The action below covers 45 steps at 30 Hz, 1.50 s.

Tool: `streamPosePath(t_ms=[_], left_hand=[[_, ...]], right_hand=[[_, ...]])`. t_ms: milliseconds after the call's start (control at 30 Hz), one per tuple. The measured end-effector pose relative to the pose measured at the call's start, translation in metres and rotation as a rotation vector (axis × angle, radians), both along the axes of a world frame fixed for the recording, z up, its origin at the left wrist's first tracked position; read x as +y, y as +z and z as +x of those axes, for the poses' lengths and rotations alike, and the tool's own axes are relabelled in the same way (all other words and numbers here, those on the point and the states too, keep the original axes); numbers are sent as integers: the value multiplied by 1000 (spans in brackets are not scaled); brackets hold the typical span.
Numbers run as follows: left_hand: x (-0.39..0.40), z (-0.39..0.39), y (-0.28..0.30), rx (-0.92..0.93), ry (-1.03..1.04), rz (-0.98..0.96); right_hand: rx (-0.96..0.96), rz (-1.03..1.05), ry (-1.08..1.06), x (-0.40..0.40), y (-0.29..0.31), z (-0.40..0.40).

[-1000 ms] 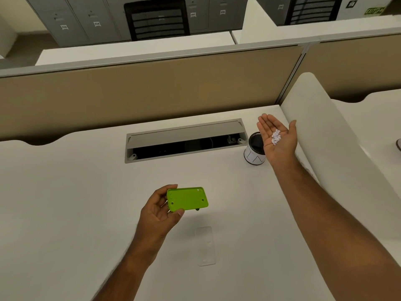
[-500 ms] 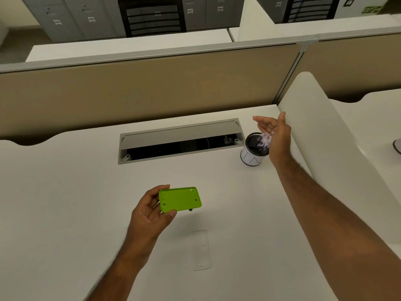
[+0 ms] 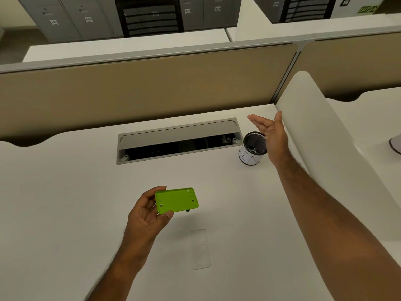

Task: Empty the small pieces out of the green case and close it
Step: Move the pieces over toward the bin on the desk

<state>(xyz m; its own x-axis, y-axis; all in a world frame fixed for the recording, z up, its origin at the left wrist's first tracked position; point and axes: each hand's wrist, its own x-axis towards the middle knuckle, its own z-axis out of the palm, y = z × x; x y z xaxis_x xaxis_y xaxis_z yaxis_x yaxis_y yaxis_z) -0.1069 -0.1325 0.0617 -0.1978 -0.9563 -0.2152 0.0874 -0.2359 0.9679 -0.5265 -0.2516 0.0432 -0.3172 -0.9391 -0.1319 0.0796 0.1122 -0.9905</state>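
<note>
My left hand point(image 3: 145, 213) grips the flat green case point(image 3: 176, 200) by its left end, holding it level above the white desk point(image 3: 65, 192). My right hand point(image 3: 271, 135) is tilted on edge over the black mesh cup point(image 3: 252, 148), fingers spread and nothing in the palm. Small white pieces point(image 3: 253, 150) lie at the bottom of the cup. A clear flat lid point(image 3: 200, 248) lies on the desk below the case.
An open cable tray slot point(image 3: 180, 141) is recessed in the desk behind the case. A tan partition point(image 3: 152, 88) closes the back and a white curved divider point(image 3: 325, 135) the right side, close to my right hand.
My right hand held the white pieces palm-up, then tipped over the cup. The pieces now lie in the cup and the hand holds nothing. The green case stayed in my left hand.
</note>
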Motion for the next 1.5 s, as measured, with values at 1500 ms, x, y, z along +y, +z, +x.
streamPosePath(t_ms=[1500], left_hand=[[3, 7, -8, -3, 11, 12]], right_hand=[[602, 132, 215, -11, 5, 22]])
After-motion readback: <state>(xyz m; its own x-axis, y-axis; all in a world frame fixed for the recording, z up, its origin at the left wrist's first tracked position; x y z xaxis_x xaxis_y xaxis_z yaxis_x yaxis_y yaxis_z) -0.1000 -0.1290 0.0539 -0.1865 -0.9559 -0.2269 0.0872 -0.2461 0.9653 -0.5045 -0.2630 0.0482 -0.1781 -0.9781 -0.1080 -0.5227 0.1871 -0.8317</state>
